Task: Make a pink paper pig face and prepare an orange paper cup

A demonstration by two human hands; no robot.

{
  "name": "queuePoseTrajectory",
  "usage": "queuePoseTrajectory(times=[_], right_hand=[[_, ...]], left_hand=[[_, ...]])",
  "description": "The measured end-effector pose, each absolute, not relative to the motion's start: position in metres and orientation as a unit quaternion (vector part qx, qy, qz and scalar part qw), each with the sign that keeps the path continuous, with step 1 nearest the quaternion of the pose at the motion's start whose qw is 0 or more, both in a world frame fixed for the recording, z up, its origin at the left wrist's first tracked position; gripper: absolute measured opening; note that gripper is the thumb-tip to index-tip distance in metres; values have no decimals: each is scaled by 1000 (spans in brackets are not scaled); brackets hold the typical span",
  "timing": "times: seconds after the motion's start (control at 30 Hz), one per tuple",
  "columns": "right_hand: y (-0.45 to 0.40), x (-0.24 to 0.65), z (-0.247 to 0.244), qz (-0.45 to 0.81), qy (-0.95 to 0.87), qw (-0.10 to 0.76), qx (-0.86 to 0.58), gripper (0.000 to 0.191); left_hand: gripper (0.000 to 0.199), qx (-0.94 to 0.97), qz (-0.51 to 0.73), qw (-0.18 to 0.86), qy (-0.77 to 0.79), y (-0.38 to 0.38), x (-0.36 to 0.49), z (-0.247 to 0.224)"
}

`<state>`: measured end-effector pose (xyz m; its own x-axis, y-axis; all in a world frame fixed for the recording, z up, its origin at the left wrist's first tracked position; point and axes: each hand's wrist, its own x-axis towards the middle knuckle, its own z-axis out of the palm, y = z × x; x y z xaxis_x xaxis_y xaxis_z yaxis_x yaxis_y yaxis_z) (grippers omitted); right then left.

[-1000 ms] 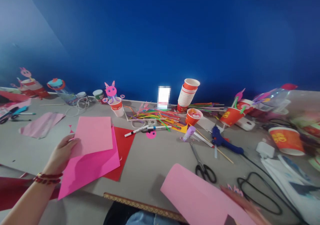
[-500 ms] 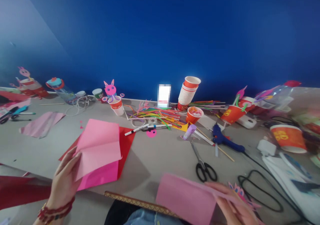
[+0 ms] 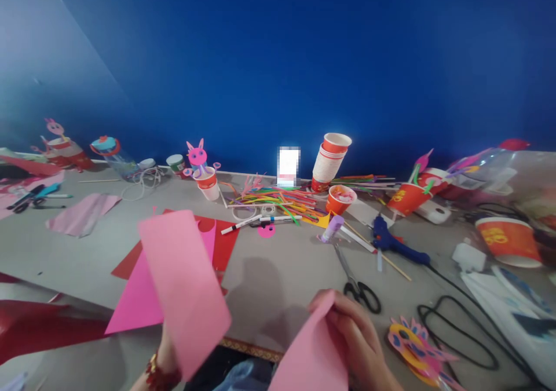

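Observation:
My left hand (image 3: pixel 167 347) is mostly hidden behind a light pink paper sheet (image 3: pixel 185 287) that it holds up, slightly blurred. In my right hand (image 3: pixel 354 333), the fingers pinch the top edge of a second pink paper piece (image 3: pixel 310 356), which hangs low near the table's front edge. Beneath the left sheet lie a bright pink sheet (image 3: pixel 139 298) and a red sheet (image 3: pixel 228 237). Black-handled scissors (image 3: pixel 362 295) rest just beyond my right hand. To its right is a pink and yellow paper cutout figure (image 3: pixel 414 344).
Colourful pipe cleaners (image 3: pixel 278 200), markers (image 3: pixel 243 224) and a purple glue stick (image 3: pixel 332 229) lie mid-table. A stack of paper cups (image 3: pixel 328 162) stands behind. A blue glue gun (image 3: pixel 397 243) trails its black cord (image 3: pixel 460 321) at right. A cup with a pink bunny figure (image 3: pixel 206 182) stands left of centre.
My left hand has lifted the light pink sheet off the stack and drawn it nearer, turning it. My right hand has moved left, tilting its pink piece and uncovering the cutout figure.

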<state>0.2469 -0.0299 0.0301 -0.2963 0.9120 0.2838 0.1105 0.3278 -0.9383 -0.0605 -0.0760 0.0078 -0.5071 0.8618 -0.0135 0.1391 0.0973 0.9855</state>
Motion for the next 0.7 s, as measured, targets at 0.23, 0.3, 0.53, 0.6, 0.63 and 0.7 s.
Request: queuePoseTrajectory(times=[0.23,0.3,0.53,0.6,0.63,0.7], right_hand=[[-28,251,48,418,-817,254,-305,57],[-24,252,52,435,-818,225,-302,60],[-16,249,50,509,-782,166,-320,40],[-18,252,46,512,-772,166,-338,36],[-19,254,45,515,-766,168,-345,34],[-20,261,42,522,-753,180,-358,30]], left_hand=[[40,493,457,253,696,-65,-34,-8],[40,517,431,299,677,-65,-32,-4],[40,551,368,413,625,-84,-43,1],[37,597,316,339,655,-90,-58,1],[37,632,289,277,664,-93,-66,2],[42,701,234,157,655,-96,-83,5]])
